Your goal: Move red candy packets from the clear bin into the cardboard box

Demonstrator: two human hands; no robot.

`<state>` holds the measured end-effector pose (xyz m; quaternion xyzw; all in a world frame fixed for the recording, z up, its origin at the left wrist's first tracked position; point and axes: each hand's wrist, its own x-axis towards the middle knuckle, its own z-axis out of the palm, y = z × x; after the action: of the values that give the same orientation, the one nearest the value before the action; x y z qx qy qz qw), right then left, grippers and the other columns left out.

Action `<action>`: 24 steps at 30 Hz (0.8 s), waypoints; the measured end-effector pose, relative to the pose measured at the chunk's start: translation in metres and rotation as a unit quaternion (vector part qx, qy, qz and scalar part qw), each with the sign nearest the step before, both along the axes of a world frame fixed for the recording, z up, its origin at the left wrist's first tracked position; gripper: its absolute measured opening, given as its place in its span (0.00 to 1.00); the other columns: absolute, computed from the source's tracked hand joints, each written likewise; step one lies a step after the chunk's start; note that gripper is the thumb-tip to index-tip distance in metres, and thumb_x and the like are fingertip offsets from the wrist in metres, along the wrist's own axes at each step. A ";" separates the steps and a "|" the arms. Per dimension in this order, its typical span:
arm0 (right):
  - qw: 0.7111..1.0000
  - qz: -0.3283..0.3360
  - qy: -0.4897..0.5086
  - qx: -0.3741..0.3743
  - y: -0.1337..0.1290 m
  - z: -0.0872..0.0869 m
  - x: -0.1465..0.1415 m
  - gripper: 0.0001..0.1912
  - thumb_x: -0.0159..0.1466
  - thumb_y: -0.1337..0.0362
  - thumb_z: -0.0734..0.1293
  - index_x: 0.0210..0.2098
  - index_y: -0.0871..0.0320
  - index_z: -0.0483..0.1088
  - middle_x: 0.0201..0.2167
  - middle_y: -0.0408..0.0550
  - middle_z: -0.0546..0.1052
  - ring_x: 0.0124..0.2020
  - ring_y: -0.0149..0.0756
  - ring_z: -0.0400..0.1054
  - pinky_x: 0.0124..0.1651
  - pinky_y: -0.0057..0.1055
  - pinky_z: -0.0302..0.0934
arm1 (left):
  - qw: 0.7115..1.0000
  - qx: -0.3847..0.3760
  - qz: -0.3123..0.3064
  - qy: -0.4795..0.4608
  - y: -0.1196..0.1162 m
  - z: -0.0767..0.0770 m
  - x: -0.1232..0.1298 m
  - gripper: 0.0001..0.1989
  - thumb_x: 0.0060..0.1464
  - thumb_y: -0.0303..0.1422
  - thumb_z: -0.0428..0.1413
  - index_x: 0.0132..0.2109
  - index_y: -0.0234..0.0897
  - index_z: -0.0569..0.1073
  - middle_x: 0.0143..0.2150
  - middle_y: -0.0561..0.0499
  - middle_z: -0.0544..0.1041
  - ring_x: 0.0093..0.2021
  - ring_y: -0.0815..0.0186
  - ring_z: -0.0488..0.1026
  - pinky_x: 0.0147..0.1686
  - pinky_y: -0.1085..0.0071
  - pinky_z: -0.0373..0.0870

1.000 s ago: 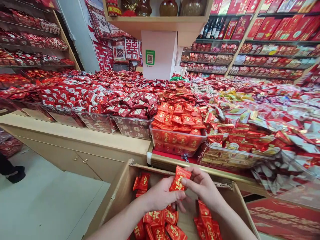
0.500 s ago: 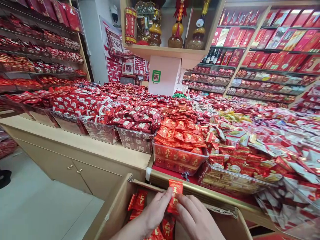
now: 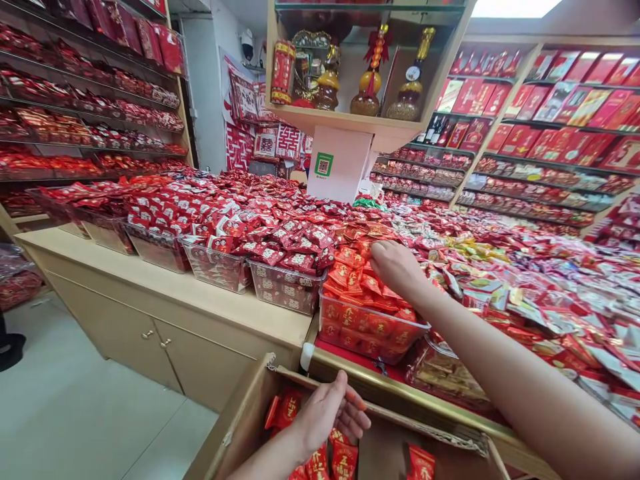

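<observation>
My left hand point(image 3: 334, 413) hovers over an open cardboard box point(image 3: 235, 427), fingers apart and slightly curled, nothing in its palm. Below it in the box lie several small red packets point(image 3: 345, 459) with gold characters, and a single packet point(image 3: 421, 461) sits apart on the right. My right hand point(image 3: 397, 265) reaches across to the heap of matching red packets point(image 3: 353, 277) piled above the rim of a clear plastic bin point(image 3: 373, 327). Its fingers are curled together at the top of the heap; whatever they pinch is hidden.
More clear bins point(image 3: 287, 287) of dark red packets line the wooden counter point(image 3: 240, 313) to the left. Another bin point(image 3: 445, 377) stands under my right forearm. A display cabinet point(image 3: 345, 120) overhangs the counter. The table's gold edge point(image 3: 400, 403) runs behind the box.
Both hands held a red packet above the box before. My right hand has moved up and away to the heap; my left has opened and stays over the box. The view has shifted slightly.
</observation>
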<state>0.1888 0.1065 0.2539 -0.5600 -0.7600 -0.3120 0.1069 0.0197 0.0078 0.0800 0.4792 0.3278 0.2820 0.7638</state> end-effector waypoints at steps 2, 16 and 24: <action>0.999 -0.045 -0.014 -0.026 0.022 -0.001 -0.002 0.08 0.60 0.70 0.56 0.32 0.64 0.65 0.32 0.54 0.72 0.35 0.40 0.65 0.34 0.30 0.54 | 1.000 0.009 -0.005 0.012 0.000 -0.002 0.001 0.32 0.42 0.59 0.42 0.29 0.31 0.68 0.24 0.45 0.76 0.20 0.70 0.68 0.22 0.74 0.56; 0.997 -0.009 0.061 -0.048 0.013 -0.004 -0.005 0.10 0.57 0.69 0.58 0.34 0.62 0.69 0.36 0.52 0.72 0.40 0.39 0.62 0.41 0.31 0.53 | 0.964 0.180 -0.079 0.177 -0.007 -0.011 -0.003 0.20 0.49 0.45 0.44 0.32 0.33 0.71 0.29 0.48 0.76 0.26 0.68 0.69 0.29 0.70 0.63; 0.995 0.015 0.095 -0.011 -0.020 -0.023 -0.002 0.12 0.59 0.74 0.54 0.35 0.63 0.68 0.32 0.52 0.72 0.35 0.36 0.63 0.39 0.28 0.53 | 0.869 0.299 -0.200 0.340 -0.015 -0.038 -0.011 0.16 0.45 0.40 0.50 0.42 0.44 0.72 0.37 0.51 0.77 0.35 0.63 0.72 0.30 0.71 0.63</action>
<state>0.1865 0.0866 0.2307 -0.5764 -0.7584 -0.2472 0.1773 0.0088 -0.0075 0.0420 0.8061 0.3648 0.0271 0.4651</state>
